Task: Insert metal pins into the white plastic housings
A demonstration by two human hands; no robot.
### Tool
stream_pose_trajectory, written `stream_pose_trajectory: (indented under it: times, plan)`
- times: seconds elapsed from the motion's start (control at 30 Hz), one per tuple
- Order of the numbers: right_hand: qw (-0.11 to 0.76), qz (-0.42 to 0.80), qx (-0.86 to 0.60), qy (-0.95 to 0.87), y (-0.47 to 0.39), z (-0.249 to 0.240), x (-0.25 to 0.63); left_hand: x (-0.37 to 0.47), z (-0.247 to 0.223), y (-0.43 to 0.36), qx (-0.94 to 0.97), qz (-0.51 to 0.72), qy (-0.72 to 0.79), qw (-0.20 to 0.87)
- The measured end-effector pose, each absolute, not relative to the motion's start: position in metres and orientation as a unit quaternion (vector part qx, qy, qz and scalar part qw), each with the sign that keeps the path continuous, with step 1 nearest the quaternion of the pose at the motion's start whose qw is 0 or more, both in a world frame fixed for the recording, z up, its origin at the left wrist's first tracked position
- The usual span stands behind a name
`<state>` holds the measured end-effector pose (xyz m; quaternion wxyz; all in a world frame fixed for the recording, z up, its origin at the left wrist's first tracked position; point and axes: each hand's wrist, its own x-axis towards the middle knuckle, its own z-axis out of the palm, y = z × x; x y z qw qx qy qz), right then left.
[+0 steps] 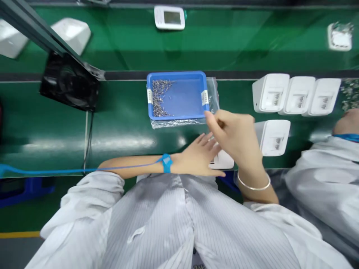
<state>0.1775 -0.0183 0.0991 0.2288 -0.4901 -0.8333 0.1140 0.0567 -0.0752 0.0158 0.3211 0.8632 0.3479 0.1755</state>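
My left hand (200, 155), with a blue wrist strap (166, 163) and cord, has its fingers spread beside a white plastic housing (224, 160) near the table's front edge. Fingers and housing overlap in view; I cannot tell how firmly they touch. Above that housing is my right hand (238, 132), its fingers curled closed and its thumb toward the near right corner of a blue tray (185, 117). Whatever those fingers may hold is hidden. Small metal screws (159, 99) are heaped along the tray's left side, and a clear plastic bag (213, 93) lies beneath it.
Several white housings (272, 93) stand to the right, near a co-worker's sleeve (325, 175) and hand. At left are a black fan (70, 80) and a metal bar (36, 28). A white device with a screen (169, 17) lies on the green back strip.
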Motion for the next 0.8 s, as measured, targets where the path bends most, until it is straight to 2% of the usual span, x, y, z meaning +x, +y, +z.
stream_pose_trajectory:
  times: [0.1, 0.17, 0.27, 0.37, 0.5, 0.63, 0.8]
  plan:
    - [0.041, 0.14, -0.465, -0.873, 0.038, 0.081, 0.154, 0.058, 0.002, -0.089, 0.882, 0.159, 0.353, 0.269]
    - [-0.009, 0.178, -0.418, -0.891, 0.063, 0.065, 0.138, 0.042, 0.0, -0.095, 0.862, 0.204, 0.348, 0.307]
    - [0.0, 0.214, -0.39, -0.896, 0.079, 0.048, 0.12, -0.001, 0.013, -0.09, 0.781, 0.357, 0.396, 0.324]
    - [0.005, 0.173, -0.406, -0.897, 0.081, 0.043, 0.107, -0.052, 0.03, -0.054, 0.686, 0.46, 0.523, 0.211]
    - [-0.022, 0.094, -0.378, -0.921, 0.082, 0.041, 0.094, -0.107, 0.038, 0.044, 0.519, 0.535, 0.66, 0.091]
    - [-0.043, 0.049, -0.354, -0.933, 0.079, 0.037, 0.084, -0.136, 0.034, 0.142, 0.267, 0.617, 0.733, 0.102]
    - [-0.056, 0.027, -0.373, -0.926, 0.073, 0.03, 0.08, -0.136, 0.031, 0.176, 0.223, 0.588, 0.757, 0.177]
